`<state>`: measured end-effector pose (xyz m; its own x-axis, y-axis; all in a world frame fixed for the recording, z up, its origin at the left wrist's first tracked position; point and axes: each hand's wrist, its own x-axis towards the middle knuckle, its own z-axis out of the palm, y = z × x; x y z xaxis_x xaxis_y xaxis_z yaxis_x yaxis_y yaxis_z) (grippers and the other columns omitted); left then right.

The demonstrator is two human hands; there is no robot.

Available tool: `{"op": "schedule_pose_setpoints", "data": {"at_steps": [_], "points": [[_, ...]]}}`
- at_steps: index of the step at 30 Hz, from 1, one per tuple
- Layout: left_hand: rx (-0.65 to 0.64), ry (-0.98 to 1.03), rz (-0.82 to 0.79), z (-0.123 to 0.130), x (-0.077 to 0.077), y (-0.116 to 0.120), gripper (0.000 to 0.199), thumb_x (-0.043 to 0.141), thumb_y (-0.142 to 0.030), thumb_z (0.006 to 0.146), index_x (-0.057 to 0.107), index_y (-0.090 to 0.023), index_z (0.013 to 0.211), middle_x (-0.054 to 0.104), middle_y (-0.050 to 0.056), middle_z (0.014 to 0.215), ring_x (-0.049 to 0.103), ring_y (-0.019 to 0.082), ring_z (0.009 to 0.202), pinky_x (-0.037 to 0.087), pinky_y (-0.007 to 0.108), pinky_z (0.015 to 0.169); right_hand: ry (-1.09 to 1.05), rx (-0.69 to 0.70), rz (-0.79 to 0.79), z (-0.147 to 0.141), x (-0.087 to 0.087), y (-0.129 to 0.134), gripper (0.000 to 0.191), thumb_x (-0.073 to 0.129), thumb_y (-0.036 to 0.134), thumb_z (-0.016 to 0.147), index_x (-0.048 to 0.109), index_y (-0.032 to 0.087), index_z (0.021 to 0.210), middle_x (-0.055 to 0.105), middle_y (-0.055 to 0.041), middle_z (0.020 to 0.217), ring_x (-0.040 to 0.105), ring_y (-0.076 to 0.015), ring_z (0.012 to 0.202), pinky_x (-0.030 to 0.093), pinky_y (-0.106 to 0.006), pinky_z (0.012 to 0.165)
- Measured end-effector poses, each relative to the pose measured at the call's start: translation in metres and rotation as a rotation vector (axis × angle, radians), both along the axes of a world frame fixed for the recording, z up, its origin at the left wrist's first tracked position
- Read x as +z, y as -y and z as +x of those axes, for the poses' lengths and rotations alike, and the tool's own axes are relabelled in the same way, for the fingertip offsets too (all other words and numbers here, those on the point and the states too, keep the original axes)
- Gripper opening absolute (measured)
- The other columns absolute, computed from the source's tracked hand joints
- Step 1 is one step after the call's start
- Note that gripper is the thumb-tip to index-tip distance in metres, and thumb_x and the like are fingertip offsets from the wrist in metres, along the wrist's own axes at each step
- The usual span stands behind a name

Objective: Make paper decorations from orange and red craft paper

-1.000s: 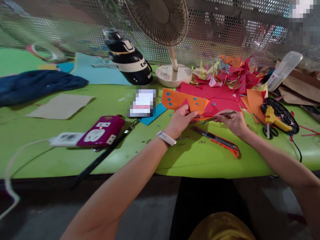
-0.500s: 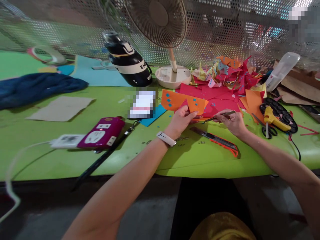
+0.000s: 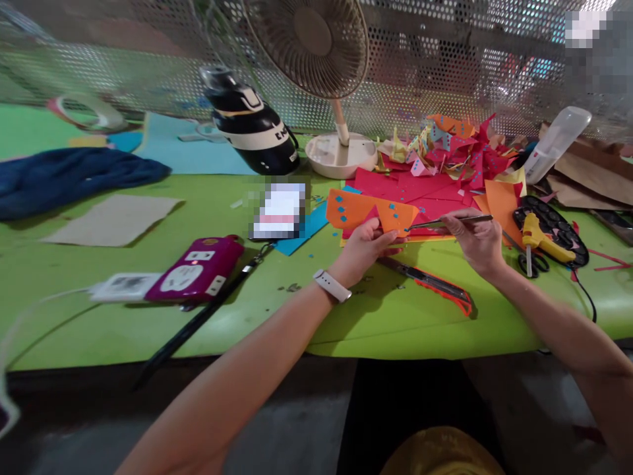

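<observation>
While the left hand pinches a folded orange paper between thumb and fingers, the right hand grips a pair of slim metal tweezers. The orange paper is held up over the near-middle part of the green surface, its face dotted with small blue diamonds: 3 run down its left part, and more sit on its right part. A red point of paper shows between the 2 parts, just above the left thumb. The tip of the tweezers is at the lower right of the orange paper; whether it touches is too small to tell.

A box cutter with an orange edge lies just in front of the hands. Behind the orange paper, red sheets overlap, and a heap of folded paper pieces rises beyond them. To the right, a yellow glue gun rests on a black tray, with scissors beside it. To the left lie a phone, its screen blurred, a blue paper and a purple power strip.
</observation>
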<state>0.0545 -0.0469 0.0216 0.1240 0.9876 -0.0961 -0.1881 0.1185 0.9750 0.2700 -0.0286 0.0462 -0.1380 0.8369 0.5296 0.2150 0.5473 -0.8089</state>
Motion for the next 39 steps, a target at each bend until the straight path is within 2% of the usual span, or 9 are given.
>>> {"op": "schedule_pose_setpoints", "data": {"at_steps": [7,14,21,31,39], "points": [[-0.059,0.010,-0.020,0.0051,-0.0051,0.0029,0.041,0.082,-0.039,0.070,0.062,-0.017,0.099,0.073,0.007,0.102,0.071,0.022,0.095,0.060,0.035,0.079,0.007,-0.053,0.024,-0.0005,0.0011,-0.0024,0.030,0.072,0.051,0.081,0.072,0.021,0.081,0.075,0.0001,0.073,0.073,-0.0156,0.064,0.060,-0.025,0.058],[-0.071,0.027,-0.031,0.0058,-0.0062,0.0035,0.040,0.082,-0.038,0.071,0.063,-0.018,0.100,0.074,0.006,0.102,0.071,0.022,0.096,0.060,0.037,0.082,0.013,-0.032,0.018,0.0007,-0.0046,-0.0039,0.031,0.069,0.051,0.084,0.073,0.021,0.084,0.076,-0.0008,0.076,0.074,-0.0156,0.069,0.060,-0.025,0.060],[-0.076,0.055,-0.035,0.0063,-0.0030,0.0055,0.039,0.082,-0.038,0.070,0.063,-0.018,0.098,0.074,0.006,0.099,0.071,0.024,0.098,0.060,0.040,0.084,0.030,-0.028,0.014,-0.0011,-0.0015,-0.0006,0.032,0.068,0.053,0.083,0.074,0.022,0.083,0.076,-0.0017,0.078,0.073,-0.0162,0.068,0.061,-0.027,0.062],[-0.029,0.049,-0.029,0.0082,0.0004,0.0063,0.044,0.080,-0.043,0.072,0.064,-0.018,0.104,0.072,0.008,0.109,0.071,0.021,0.092,0.060,0.030,0.071,0.054,-0.050,0.058,-0.0007,0.0028,0.0030,0.027,0.068,0.050,0.084,0.073,0.024,0.082,0.075,0.0000,0.076,0.071,-0.0147,0.065,0.059,-0.026,0.060],[-0.003,0.013,-0.013,0.0073,-0.0016,0.0050,0.043,0.079,-0.045,0.072,0.062,-0.018,0.100,0.073,0.007,0.100,0.072,0.020,0.088,0.059,0.028,0.069,0.072,-0.062,0.069,0.0000,0.0030,0.0036,0.030,0.066,0.052,0.086,0.074,0.023,0.081,0.075,-0.0006,0.075,0.071,-0.0150,0.065,0.059,-0.027,0.060]]}}
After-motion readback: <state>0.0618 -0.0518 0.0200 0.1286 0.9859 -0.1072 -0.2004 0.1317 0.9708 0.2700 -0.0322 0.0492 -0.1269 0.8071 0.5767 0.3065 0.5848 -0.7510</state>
